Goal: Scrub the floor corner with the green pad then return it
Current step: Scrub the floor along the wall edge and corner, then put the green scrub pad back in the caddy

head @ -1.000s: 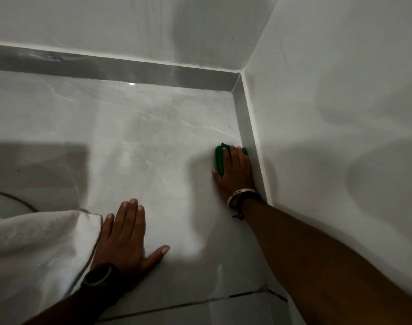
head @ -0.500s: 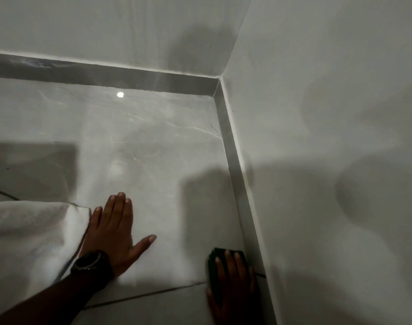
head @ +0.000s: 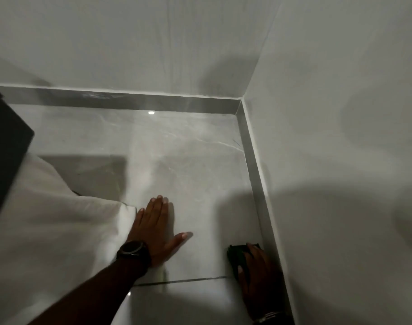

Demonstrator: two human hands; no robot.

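The green pad point(head: 235, 255) lies flat on the grey floor tile beside the right skirting, dark in shadow. My right hand point(head: 259, 275) presses down on it, fingers laid over its top, so only its far and left edges show. My left hand point(head: 157, 231), with a black watch at the wrist, rests flat on the floor with fingers spread and holds nothing. The floor corner point(head: 237, 113) where the two walls meet is far ahead of both hands.
White fabric point(head: 48, 231) covers the floor at the left, next to my left hand. A dark object point(head: 5, 146) juts in at the left edge. Grey skirting point(head: 256, 184) runs along the right wall. A grout line point(head: 188, 280) crosses near the pad.
My right hand has dragged the pad back along the right skirting, away from the corner toward me. The view has shifted right. My left hand stays planted on the floor.
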